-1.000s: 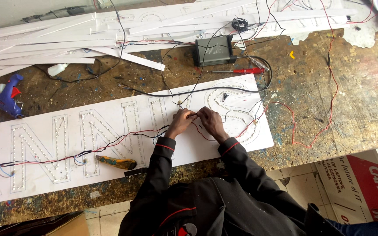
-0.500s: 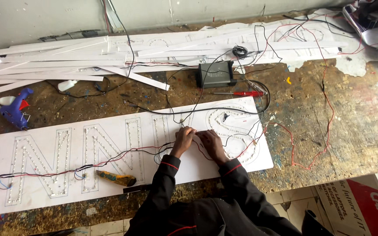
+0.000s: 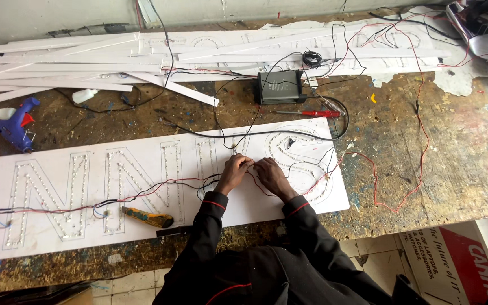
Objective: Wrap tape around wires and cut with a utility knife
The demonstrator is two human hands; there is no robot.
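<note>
Evenly lit, soft daylight look, no hard source in view. Faint, short shadows only under the hands point(image 3: 253, 173) and beside the strips point(image 3: 86, 62) at the far left. Bright, near blown-out white on the board point(image 3: 142, 186) and on the far strips; no sharp glare spots. Dark sleeves point(image 3: 210, 226) near the bottom, low in detail. Sharp across the middle, slightly soft at the far right corner. Mild wide-angle bending along the bench point(image 3: 458, 141) edges.

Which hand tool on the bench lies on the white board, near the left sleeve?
The yellow-handled knife: it alone lies on the white board, by the left sleeve. The blue glue gun and red screwdriver lie on bare bench.
</note>
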